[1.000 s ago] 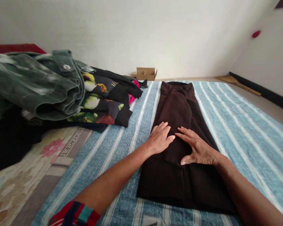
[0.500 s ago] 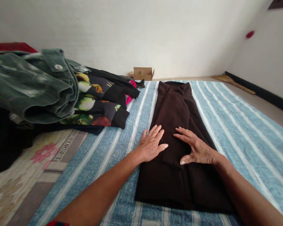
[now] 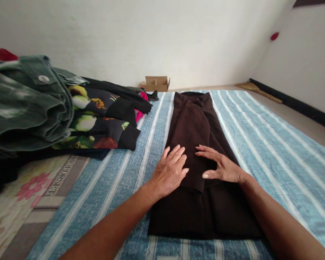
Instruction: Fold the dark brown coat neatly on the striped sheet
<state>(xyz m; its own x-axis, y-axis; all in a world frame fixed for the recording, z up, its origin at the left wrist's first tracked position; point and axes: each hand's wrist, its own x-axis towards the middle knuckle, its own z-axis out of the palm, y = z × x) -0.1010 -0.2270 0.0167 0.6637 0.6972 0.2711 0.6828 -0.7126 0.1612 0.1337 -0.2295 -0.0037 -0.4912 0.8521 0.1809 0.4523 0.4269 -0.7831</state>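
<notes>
A dark brown long-sleeved top [image 3: 178, 220] lies lengthwise in front of me, its sides folded in and what looks like a sleeve laid down its middle. My left hand [image 3: 170, 169] rests on the left edge of the cloth, fingers stretched out. Over the right half, my right hand [image 3: 220, 167] has its thumb apart from the fingers and touches or hovers just above the fabric; I cannot tell which. Neither hand grips the cloth. Under the top is a blue and white striped sheet [image 3: 127, 180].
Clothes pile up on the left: a grey-green denim garment [image 3: 27, 104] and a dark fruit-print garment [image 3: 100, 126] among them. A floral cloth [image 3: 18, 206] lies at lower left. By the far wall sits an open cardboard box [image 3: 155, 83]; a woven mat [image 3: 257, 92] lies at the right.
Both hands have shifted slightly over the top, the right thumb moving up toward its fingers. The sleeve's lower end shows more clearly. The whole view has swung a little to the right.
</notes>
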